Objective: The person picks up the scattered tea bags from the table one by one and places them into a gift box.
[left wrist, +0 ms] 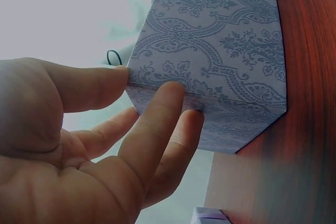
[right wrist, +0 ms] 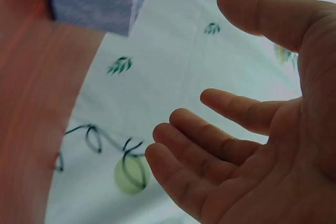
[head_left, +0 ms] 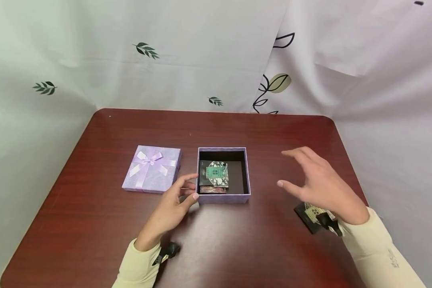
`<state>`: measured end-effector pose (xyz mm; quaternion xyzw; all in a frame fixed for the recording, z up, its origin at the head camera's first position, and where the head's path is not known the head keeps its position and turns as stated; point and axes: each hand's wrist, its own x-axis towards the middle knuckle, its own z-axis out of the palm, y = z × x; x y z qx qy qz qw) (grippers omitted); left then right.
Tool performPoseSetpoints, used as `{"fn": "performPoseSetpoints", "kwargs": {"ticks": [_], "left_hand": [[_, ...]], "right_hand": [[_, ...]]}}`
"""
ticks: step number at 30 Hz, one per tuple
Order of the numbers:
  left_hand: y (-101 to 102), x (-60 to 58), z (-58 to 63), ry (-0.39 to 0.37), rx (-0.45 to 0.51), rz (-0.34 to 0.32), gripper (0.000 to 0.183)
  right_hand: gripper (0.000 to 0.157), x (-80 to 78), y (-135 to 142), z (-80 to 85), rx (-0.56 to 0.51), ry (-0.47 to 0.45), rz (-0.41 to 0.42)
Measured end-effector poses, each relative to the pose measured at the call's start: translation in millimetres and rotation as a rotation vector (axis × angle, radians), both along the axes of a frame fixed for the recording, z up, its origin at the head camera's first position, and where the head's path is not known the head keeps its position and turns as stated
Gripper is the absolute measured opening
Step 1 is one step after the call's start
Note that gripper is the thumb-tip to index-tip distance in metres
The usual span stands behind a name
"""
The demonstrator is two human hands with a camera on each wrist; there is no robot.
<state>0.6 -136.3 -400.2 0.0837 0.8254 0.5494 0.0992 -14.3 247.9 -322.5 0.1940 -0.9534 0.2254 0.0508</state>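
Observation:
A purple gift box (head_left: 223, 199) stands with its top off on the table. Inside lie a dark packet with a green label (head_left: 214, 173) and a reddish packet (head_left: 213, 189) partly under it. My left hand (head_left: 171, 208) touches the box's near left corner, its thumb at the rim and its relaxed fingers along the patterned outer walls (left wrist: 210, 40). To the right of the box, my right hand (head_left: 318, 182) hovers with nothing in it, fingers spread from the thumb. Another dark packet (head_left: 307, 218) lies below the right wrist, partly hidden by it.
The purple lid (head_left: 151, 168) with a ribbon bow lies left of the box, close to my left fingers. A reddish-brown table (head_left: 237, 248) carries everything. White curtains (head_left: 187, 76) with leaf prints hang behind and beside it.

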Motion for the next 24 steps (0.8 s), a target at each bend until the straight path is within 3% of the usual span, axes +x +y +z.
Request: {"fn": "performPoseSetpoints", "kwargs": {"ticks": [12, 19, 24], "left_hand": [[-0.6, 1.0, 0.5, -0.004, -0.001, 0.006, 0.054], [-0.3, 0.6, 0.3, -0.004, -0.015, -0.001, 0.054], [0.3, 0.3, 0.8, -0.008, -0.022, 0.0, 0.054]], "right_hand": [[0.081, 40.7, 45.8, -41.7, 0.027, -0.096, -0.185], [0.09, 61.8, 59.5, -74.5, 0.069, -0.212, -0.283], [0.091, 71.2, 64.7, -89.1, 0.09, -0.248, -0.313]]}}
